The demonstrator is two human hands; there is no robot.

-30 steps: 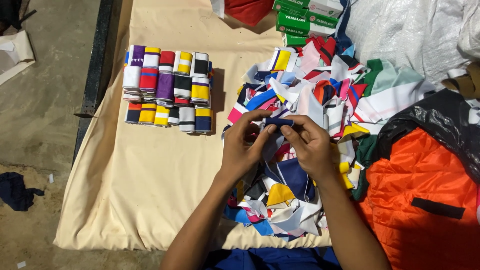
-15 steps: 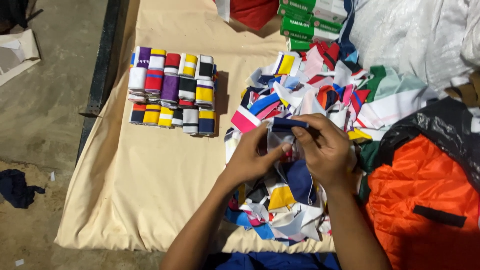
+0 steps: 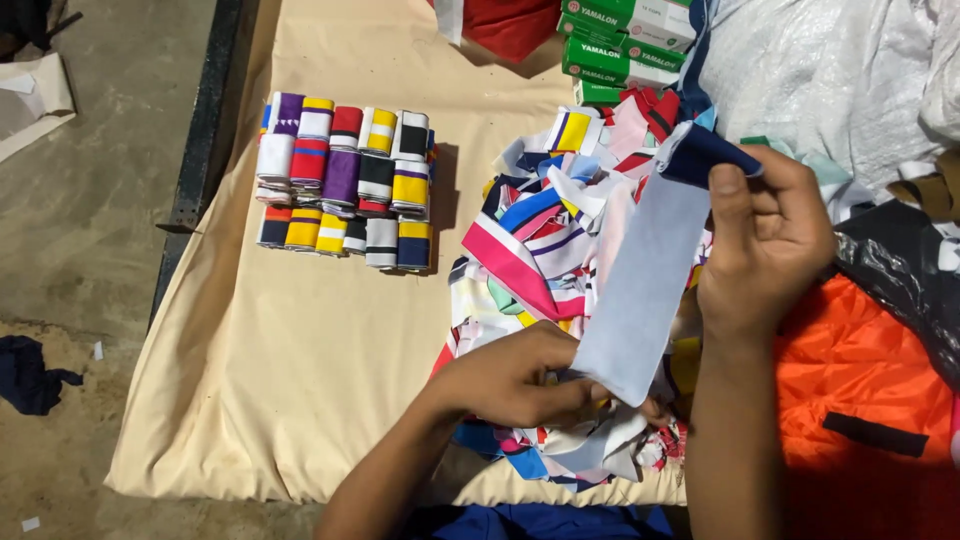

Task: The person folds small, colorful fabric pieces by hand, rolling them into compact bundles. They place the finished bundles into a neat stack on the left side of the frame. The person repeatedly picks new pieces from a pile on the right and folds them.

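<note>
Right hand: the right hand [image 3: 765, 245] pinches the navy top end of a pale fabric strip [image 3: 642, 288], raised.
Left hand: the left hand [image 3: 515, 375] grips its lower end.
Beneath: loose scrap pile [image 3: 545, 250].
Left: folded strip stack [image 3: 345, 180] on beige cloth [image 3: 300, 350].

Two bare forearms, no sleeves in view; left hand [image 3: 520, 380], right hand [image 3: 765, 240] ungloved

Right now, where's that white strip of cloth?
Right of centre, the white strip stretches between the right hand above and left hand below, over the scrap pile.
</note>
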